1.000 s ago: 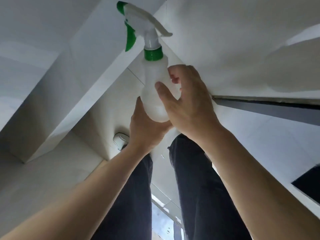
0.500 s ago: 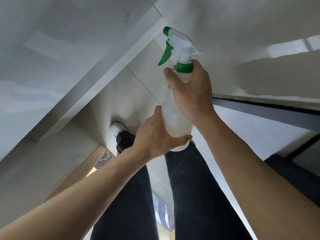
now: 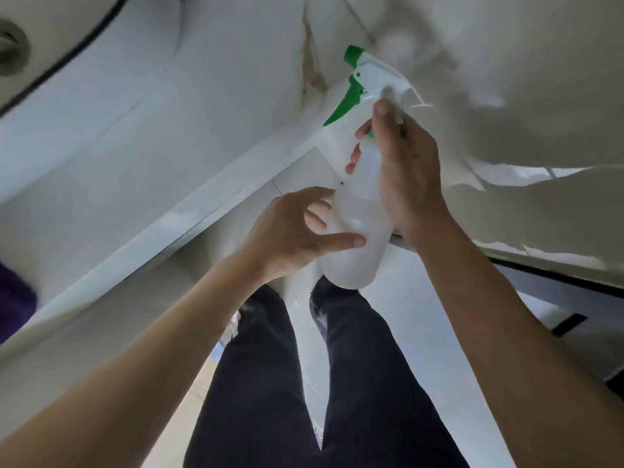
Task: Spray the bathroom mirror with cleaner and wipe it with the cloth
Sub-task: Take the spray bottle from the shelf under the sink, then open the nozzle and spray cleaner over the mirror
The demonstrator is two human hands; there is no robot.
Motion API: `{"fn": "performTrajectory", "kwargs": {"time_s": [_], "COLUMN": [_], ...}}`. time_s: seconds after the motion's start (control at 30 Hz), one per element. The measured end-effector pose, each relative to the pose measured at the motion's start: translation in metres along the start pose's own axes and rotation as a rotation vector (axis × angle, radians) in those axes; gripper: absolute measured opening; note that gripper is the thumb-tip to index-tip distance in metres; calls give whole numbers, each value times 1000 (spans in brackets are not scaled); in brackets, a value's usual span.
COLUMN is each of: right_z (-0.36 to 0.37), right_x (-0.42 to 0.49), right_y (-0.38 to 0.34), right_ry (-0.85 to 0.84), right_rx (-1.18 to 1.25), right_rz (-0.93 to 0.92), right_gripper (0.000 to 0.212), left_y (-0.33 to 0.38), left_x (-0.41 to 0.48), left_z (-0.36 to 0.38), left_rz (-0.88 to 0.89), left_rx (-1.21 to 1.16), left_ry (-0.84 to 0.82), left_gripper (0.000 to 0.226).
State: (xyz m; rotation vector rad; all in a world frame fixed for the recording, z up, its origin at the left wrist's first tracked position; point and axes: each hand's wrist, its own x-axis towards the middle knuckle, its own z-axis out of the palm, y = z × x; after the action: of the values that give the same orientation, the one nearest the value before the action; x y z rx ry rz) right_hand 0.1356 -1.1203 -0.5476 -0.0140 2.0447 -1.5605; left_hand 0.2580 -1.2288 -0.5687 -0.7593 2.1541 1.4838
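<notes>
A white spray bottle (image 3: 356, 265) with a green trigger and nozzle tip stands upright in front of me, nozzle pointing up and left. My right hand (image 3: 407, 177) grips its neck and upper body from the right, thumb up at the spray head. My left hand (image 3: 287, 231) holds the lower body from the left, thumb across the front and fingers at the side. A purple cloth (image 3: 13, 295) lies at the far left edge on the counter. The mirror is not in view.
A white sink basin (image 3: 101, 96) with its drain (image 3: 10, 45) fills the upper left. The counter's front edge (image 3: 169, 224) runs diagonally below it. My legs in dark trousers (image 3: 263, 383) stand on a pale tiled floor below.
The view has swung toward the sink, and the purple cloth has come into view. My right hand has moved up from the bottle's body to its neck. My left hand has shifted from under the base to the side.
</notes>
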Motion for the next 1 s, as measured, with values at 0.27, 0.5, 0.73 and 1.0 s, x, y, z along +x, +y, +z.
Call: {"fn": "performTrajectory", "kwargs": {"time_s": [0.27,0.5,0.73,1.0], "right_z": [7,52,118,191], "right_x": [-15,-35,-59,-67], "right_y": [-98,-161,-198,-240], "right_ry": [-93,-229,-322,-352], "right_rx": [145,165,201,276], "right_rz": [-80,-141,-264,-342], "right_gripper": [52,52,51,66], "left_y": [54,76,66,81], "left_x": [-51,-117,-160,-180], "left_z": [-63,-110,-161,-271], "left_rz": [74,104,84,280], "left_rx": [-65,-171,-306,-381], "left_ry": [155,443,570,875], "left_gripper": [52,25,19,27]}}
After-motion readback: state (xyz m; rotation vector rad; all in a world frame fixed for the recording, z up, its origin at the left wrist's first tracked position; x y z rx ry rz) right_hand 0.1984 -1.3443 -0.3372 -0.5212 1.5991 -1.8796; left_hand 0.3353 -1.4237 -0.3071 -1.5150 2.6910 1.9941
